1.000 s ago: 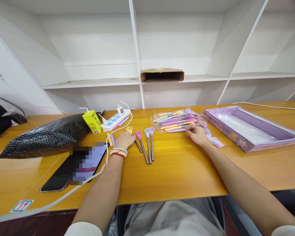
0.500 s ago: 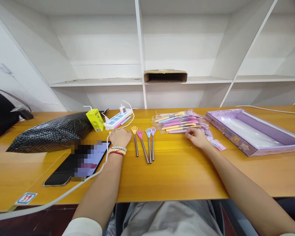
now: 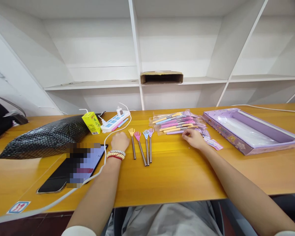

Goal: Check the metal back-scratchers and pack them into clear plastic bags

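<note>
Right hand [image 3: 194,138], right of centre: fingers curled, thumb tip drawn in near the index finger at the near edge of the wrapped pile; whether they press together or pinch film can't be made out. Left hand [image 3: 120,143], left of centre: knuckles up, fingers bent under and out of sight; grip, if any, unknown.

Between the hands, mid-frame on the surface [image 3: 177,180], four claw-headed rods side by side: yellow [image 3: 133,144], pink [image 3: 141,149], blue [image 3: 147,149], purple [image 3: 150,147]. All unwrapped, lower rods bare metal.

Progress, by my reading: four laid out; the wrapped pile [image 3: 173,123], right of centre, looks untreated. Count not possible, packets overlap. Pink sleeve [image 3: 117,124] and blue sleeve [image 3: 123,123] lie loose beside the power strip [image 3: 115,121], upper left of centre; probably handle parts, not fitted to the bare rods.

Farther out: purple tray [image 3: 226,132] at right, clear film inside; printed card [image 3: 213,143] partly behind the right wrist. Phone screen at left pixelated. Black parcel [image 3: 49,134], far left, contents hidden. Both sleeves of clothing cut off at the bottom edge.
</note>
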Motion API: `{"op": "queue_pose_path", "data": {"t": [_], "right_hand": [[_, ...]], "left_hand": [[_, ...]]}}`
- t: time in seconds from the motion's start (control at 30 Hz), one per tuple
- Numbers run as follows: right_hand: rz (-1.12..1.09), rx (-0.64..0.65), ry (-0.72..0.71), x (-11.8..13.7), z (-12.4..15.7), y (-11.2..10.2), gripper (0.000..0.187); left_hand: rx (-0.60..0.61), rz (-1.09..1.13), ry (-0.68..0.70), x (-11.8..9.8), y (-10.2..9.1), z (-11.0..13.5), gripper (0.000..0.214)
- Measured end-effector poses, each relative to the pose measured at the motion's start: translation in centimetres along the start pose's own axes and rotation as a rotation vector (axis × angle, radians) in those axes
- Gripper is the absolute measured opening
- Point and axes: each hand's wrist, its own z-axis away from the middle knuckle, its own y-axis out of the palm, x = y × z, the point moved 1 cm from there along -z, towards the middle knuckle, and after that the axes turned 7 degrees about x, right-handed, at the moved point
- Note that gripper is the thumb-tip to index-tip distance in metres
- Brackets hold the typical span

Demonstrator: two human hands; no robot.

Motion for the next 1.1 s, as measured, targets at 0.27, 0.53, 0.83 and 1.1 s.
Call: {"op": "queue_pose_path", "data": {"t": [0.27,0.53,0.83,1.1], "right_hand": [[0.027,0.014,0.003,0.3,0.1,-0.1,0.013],[0.011,-0.009,0.022,0.3,0.1,-0.1,0.012],[-0.025,-0.018,0.011,0.0,0.1,0.0,0.012],[-0.028,-0.042,-0.01,0.2,0.1,0.0,0.011]], "left_hand": [[0.031,0.027,0.062,-1.5,-1.0,1.0,0.028],[-0.114,0.039,0.132,-2.7,-0.8,1.8,0.029],[0.042,0.006,0.05,-2.7,-0.2,1.7,0.038],[0.092,0.023,0.047,-2.6,0.1,1.3,0.039]]}}
